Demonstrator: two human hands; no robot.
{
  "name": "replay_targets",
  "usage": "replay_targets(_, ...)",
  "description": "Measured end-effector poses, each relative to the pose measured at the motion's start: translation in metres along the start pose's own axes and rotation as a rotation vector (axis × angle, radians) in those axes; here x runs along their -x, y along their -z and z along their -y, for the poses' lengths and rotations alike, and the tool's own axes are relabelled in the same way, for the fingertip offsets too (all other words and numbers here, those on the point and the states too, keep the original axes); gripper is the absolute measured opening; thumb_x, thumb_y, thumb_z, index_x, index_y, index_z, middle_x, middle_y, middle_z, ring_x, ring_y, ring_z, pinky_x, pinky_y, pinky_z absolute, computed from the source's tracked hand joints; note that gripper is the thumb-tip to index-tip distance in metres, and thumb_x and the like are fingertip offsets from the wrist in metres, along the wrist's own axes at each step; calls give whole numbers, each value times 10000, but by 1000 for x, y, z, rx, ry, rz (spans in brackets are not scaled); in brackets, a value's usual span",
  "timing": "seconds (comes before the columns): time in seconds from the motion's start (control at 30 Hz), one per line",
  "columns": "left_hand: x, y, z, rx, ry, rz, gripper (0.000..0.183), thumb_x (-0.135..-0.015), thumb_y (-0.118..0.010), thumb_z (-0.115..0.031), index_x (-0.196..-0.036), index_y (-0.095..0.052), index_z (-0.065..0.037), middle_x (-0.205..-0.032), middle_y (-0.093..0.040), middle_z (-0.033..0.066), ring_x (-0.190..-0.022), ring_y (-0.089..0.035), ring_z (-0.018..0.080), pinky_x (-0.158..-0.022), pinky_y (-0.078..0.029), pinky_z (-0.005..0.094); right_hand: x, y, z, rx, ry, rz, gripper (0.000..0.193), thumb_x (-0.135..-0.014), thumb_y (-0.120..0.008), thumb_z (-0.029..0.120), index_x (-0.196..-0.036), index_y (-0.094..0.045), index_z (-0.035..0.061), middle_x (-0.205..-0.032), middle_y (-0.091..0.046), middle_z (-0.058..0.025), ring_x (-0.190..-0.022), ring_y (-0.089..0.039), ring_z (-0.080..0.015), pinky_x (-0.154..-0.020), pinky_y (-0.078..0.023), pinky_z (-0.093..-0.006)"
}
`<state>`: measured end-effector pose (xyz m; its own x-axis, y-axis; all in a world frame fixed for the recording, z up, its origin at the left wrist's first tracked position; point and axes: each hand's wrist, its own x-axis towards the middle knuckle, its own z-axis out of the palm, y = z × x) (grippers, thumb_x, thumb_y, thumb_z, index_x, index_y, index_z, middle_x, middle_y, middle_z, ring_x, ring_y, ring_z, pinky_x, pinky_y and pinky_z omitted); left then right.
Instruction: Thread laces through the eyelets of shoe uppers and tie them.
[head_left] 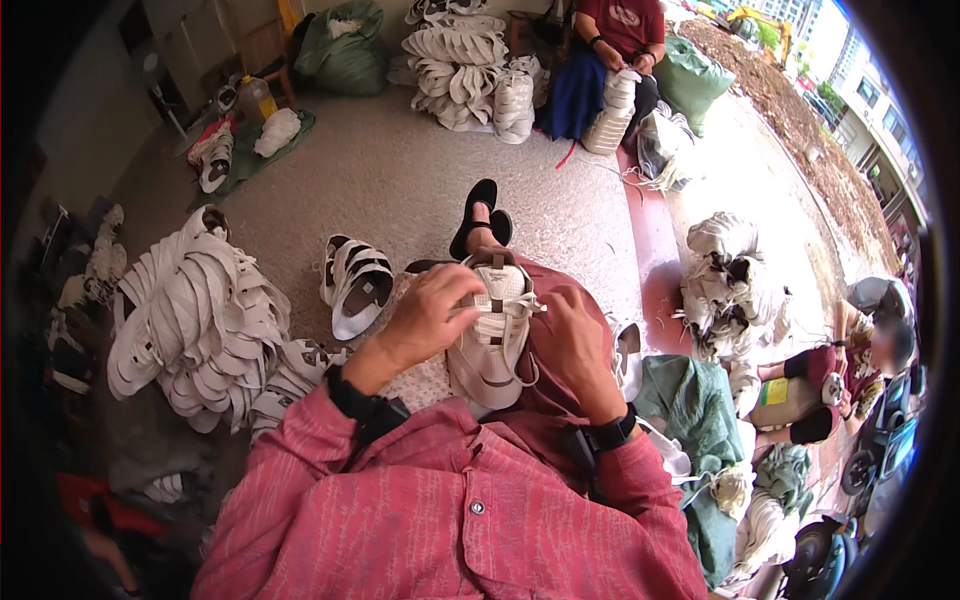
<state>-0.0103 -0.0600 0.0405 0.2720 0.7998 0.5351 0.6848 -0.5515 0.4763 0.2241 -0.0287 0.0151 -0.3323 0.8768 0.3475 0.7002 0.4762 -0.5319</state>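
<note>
A white and beige shoe upper (487, 362) with brown trim rests across my lap, its toe toward me. A pale shoelace (520, 305) is threaded over its tongue, and a loose loop hangs at its right side. My left hand (430, 313) hovers along the upper's left edge, fingers bent, with a gap between thumb and fingertips. At the right edge, my right hand (574, 338) pinches the lace near the eyelets. Its fingertips are partly hidden.
To the left lie a big pile of white uppers (195, 320) and a single upper (357, 285). A green sack (690, 410) is at my right. Another person (620, 50) sits ahead beside stacked uppers (455, 65); one more sits far right. More uppers (728, 285) are heaped on the right.
</note>
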Motion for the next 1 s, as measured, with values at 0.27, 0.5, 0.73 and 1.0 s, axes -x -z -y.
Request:
replay_targets(0.27,-2,-26,19,-17,66,68,220,-693,-732,-132,-848,-585,-77,-997,-521,65,-1031,-487,279,-928,-412,383,-29,24,-28,-980,-247,-584,92,-958,-557,132,-990,-578,48,-804,-628,-46,-512,-535,-76,-440,-401,-203)
replay_targets(0.5,-8,-32,19,-51,43,54,171,-688,-732,-147,-776,-599,-83,-971,-533,49,-985,-487,261,-901,-417,369,-20,73,-128,-1501,-742,-903,201,-947,-551,260,-917,-579,63,-780,-589,-24,-589,-528,-123,-498,-400,-243)
replay_targets(0.73,-7,-26,15,35,83,88,154,-730,-712,-112,-776,-578,-52,-986,-546,61,-1005,-486,274,-890,-416,369,1,36,-51,-846,-554,92,415,-959,-515,384,-992,-613,-19,-770,-644,-99,-450,-542,-117,-357,-369,-227)
replay_targets(1.0,-11,-24,12,30,87,126,233,-741,-738,-169,-747,-544,-40,-989,-539,67,-983,-476,282,-876,-411,376,-29,-27,-28,-890,-590,160,368,-918,-571,353,-779,-607,15,-566,-562,-38,-371,-442,-93,-334,-310,-221)
